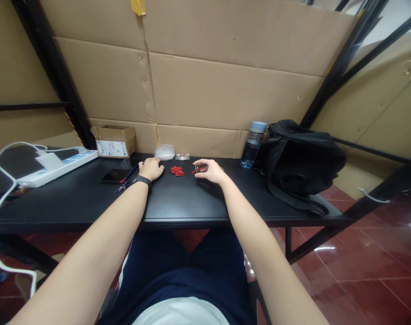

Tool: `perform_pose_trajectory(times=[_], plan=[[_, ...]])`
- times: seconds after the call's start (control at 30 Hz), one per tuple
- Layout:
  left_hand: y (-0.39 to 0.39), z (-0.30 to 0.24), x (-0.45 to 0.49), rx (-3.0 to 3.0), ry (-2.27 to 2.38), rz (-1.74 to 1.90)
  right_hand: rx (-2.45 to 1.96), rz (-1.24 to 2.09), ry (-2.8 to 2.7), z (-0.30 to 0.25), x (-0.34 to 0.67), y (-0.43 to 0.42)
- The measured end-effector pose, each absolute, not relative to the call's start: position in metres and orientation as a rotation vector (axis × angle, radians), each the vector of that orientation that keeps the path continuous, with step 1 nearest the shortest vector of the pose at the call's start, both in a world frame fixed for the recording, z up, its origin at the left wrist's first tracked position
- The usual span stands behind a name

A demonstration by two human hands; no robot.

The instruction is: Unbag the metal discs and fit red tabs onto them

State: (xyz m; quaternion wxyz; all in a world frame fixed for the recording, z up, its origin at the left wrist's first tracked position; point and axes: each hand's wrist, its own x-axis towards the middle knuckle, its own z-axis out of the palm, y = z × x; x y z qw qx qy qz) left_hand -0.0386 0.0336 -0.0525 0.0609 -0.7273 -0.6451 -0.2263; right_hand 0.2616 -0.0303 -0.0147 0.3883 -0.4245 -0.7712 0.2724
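My left hand (pixel 151 168) rests on the black tabletop, fingers lying forward and thumb apart, holding nothing that I can see. A pile of small red pieces (pixel 177 171) lies between my two hands. My right hand (pixel 210 171) curves its fingers and thumb around a small round-edged thing, with some red showing at it; the hand hides most of this thing. Just beyond my left hand are a clear plastic bag (pixel 165 152) and a smaller clear packet (pixel 182 156). Blue and red pens (pixel 123 184) lie by my left wrist.
A dark phone (pixel 115 175), a cardboard box (pixel 114 141) and a white power strip (pixel 70 166) with a cable are on the left. On the right stand a blue-capped bottle (pixel 252 146) and a black bag (pixel 300 158). Cardboard panels (pixel 205 99) line the back.
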Motion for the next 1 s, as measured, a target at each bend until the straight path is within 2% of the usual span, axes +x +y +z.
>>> perform_pose_trajectory(times=[0.23,0.43,0.57,0.7,1.0], plan=[[0.02,-0.045,-0.043,-2.026,-1.874,-1.129,-1.038,0.65,-1.951,-0.01,0.262,-0.032],[-0.009,-0.026,-0.011,-2.27,-1.442,-1.293,-1.028,0.503,-1.922,-0.01,0.27,-0.025],[-0.038,-0.018,0.038,-2.643,-1.104,-1.07,-0.977,0.454,-1.869,-0.005,0.274,-0.027],[-0.059,-0.022,0.069,-2.68,-0.939,-0.908,-0.979,0.418,-1.864,-0.002,0.278,-0.029],[-0.061,-0.03,0.068,-2.872,-0.925,-0.662,-0.995,0.371,-1.962,0.003,0.286,-0.035]])
